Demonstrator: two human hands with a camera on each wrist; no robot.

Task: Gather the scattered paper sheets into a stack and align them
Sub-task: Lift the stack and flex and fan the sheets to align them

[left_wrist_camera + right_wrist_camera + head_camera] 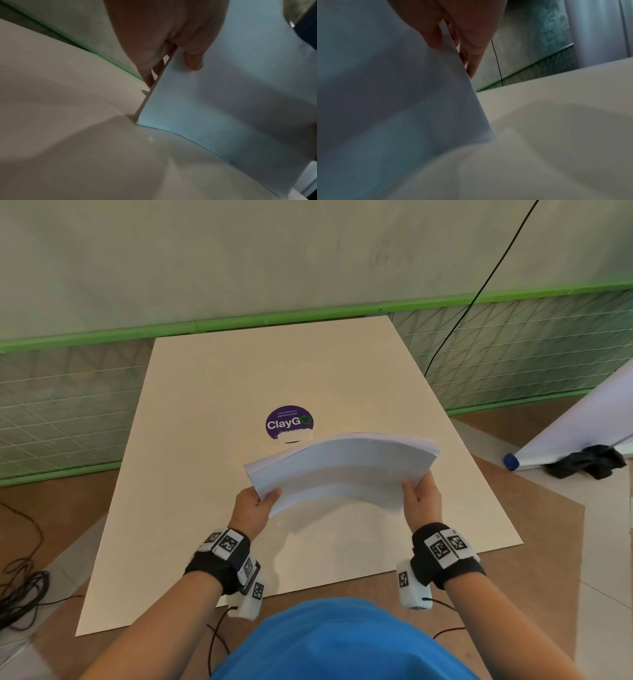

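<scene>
A stack of white paper sheets [342, 470] stands nearly upright on its lower edge over the cream board [205, 525], bowed in the middle. My left hand [255, 506] grips its left edge, thumb on the near face. My right hand [419, 499] grips the right edge the same way. In the left wrist view the paper stack [231, 108] shows its thin side edge, my left hand [171, 54] pinching it with the thumb in front and fingers behind. In the right wrist view my right hand [462, 40] pinches the paper stack [385, 94] at its edge.
A purple round ClayGo sticker [289, 422] lies on the board just behind the sheets. A green mesh fence [68, 405] runs along the back. Black cables [20, 587] lie at the left. At the right lean a white rolled sheet [582, 426] and a black cloth [585, 462].
</scene>
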